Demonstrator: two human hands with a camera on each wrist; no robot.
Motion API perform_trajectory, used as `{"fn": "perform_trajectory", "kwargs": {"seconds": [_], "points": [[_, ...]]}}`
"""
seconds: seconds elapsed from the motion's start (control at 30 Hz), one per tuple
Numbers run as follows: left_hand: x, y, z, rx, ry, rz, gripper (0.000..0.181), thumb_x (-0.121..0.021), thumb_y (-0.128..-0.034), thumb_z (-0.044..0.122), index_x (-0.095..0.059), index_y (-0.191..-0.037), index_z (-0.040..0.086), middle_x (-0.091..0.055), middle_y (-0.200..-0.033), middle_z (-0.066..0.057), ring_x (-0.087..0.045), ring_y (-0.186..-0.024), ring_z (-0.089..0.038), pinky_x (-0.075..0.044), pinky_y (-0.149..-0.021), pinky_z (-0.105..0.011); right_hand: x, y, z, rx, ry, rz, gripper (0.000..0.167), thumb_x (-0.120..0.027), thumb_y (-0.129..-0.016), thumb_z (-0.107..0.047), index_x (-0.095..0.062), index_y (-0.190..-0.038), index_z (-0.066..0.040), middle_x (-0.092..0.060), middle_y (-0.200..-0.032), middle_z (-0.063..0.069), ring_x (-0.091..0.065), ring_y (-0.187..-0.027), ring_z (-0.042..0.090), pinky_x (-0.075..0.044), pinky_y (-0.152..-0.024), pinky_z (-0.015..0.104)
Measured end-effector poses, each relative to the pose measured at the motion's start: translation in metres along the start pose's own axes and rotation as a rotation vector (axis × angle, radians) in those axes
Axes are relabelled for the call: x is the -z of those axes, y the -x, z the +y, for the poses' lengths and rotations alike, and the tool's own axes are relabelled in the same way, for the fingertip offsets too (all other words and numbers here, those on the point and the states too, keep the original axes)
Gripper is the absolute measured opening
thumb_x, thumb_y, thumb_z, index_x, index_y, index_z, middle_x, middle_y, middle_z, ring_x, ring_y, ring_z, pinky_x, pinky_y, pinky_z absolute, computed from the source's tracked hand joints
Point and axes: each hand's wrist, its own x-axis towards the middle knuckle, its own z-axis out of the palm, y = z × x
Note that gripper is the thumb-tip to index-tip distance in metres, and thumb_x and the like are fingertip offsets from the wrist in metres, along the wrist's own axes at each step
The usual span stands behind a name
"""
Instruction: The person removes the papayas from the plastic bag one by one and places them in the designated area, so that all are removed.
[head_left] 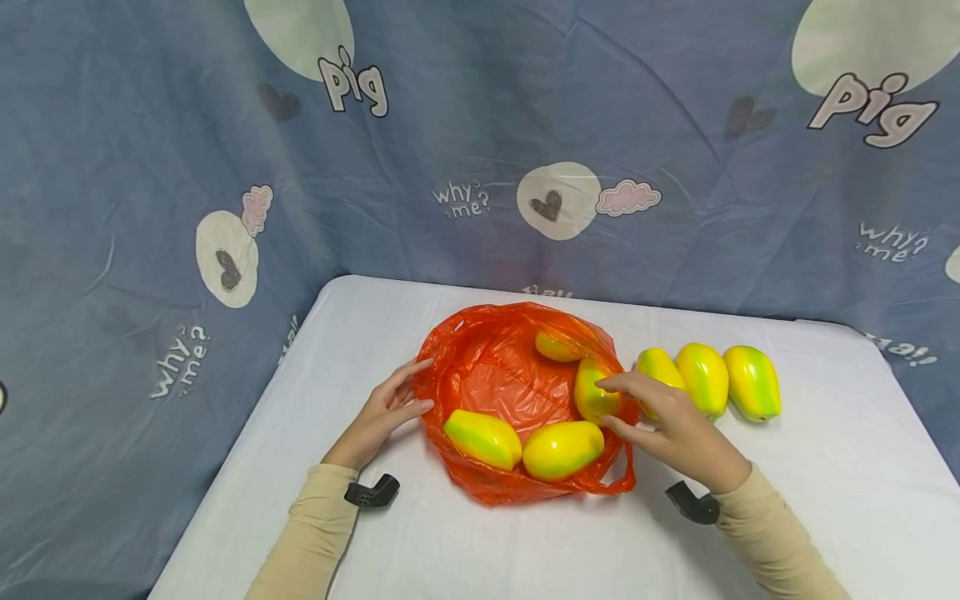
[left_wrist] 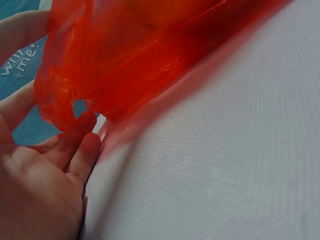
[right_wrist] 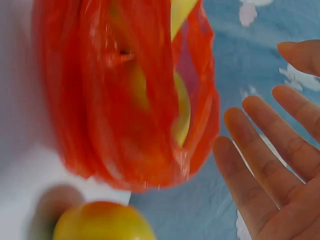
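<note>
A red plastic bag [head_left: 487,375] stands wide-mouthed on the white table, with several glossy yellow-green papayas [head_left: 483,437] inside along its front and right. My left hand [head_left: 378,417] is at the bag's left side, its loosely extended fingers touching the plastic [left_wrist: 125,65]. My right hand [head_left: 678,425] hovers by the right rim, fingers spread, near a papaya [head_left: 590,392] inside the bag. In the right wrist view, that hand [right_wrist: 280,165] has nothing between its fingers and is apart from the bag [right_wrist: 115,100].
Three more papayas [head_left: 702,379] lie in a row on the table right of the bag, the nearest partly behind my right hand. A bag handle loop [head_left: 618,482] hangs at the front right. A printed blue cloth [head_left: 465,125] hangs behind the white tabletop [head_left: 480,558].
</note>
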Motion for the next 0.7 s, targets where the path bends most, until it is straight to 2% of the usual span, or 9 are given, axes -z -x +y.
{"fn": "perform_trajectory", "kwargs": {"seconds": [0.2,0.33,0.47,0.7], "points": [[0.0,0.0,0.001,0.008,-0.005,0.003,0.06,-0.07,-0.0979,0.019,-0.049,-0.153,0.028,-0.027,-0.17,0.004,-0.029,-0.158,-0.024,-0.038,-0.113,-0.011,-0.01,-0.008,-0.008,0.019,-0.006,-0.095,0.048,-0.084,-0.087,-0.017,-0.066,-0.131,-0.015,-0.071,-0.127,-0.003,-0.067,-0.116,0.015,-0.052,-0.103,0.017],[0.0,0.0,0.001,0.008,-0.008,0.004,0.06,-0.07,-0.098,0.018,-0.049,-0.153,0.028,-0.028,-0.17,0.004,-0.03,-0.158,-0.024,-0.039,-0.112,-0.011,-0.016,-0.013,-0.012,0.03,-0.009,-0.166,0.047,-0.081,-0.09,-0.023,-0.064,-0.134,-0.018,-0.069,-0.13,-0.008,-0.066,-0.118,0.015,-0.056,-0.103,0.027],[0.0,0.0,0.001,0.009,-0.008,0.004,0.06,-0.07,-0.0979,0.019,-0.048,-0.153,0.028,-0.029,-0.169,0.004,-0.03,-0.158,-0.024,-0.039,-0.112,-0.011,-0.022,-0.016,-0.017,0.024,0.024,-0.248,0.047,-0.08,-0.092,-0.029,-0.065,-0.135,-0.017,-0.068,-0.134,-0.006,-0.065,-0.121,0.015,-0.058,-0.103,0.038],[0.0,0.0,0.0,0.007,0.0,0.001,0.06,-0.07,-0.0981,0.019,-0.048,-0.153,0.028,-0.028,-0.169,0.004,-0.029,-0.158,-0.024,-0.039,-0.112,-0.011,-0.031,-0.021,-0.021,0.03,0.03,-0.368,0.053,-0.081,-0.09,-0.033,-0.063,-0.138,-0.021,-0.063,-0.141,-0.005,-0.061,-0.129,0.016,-0.056,-0.106,0.04]]}}
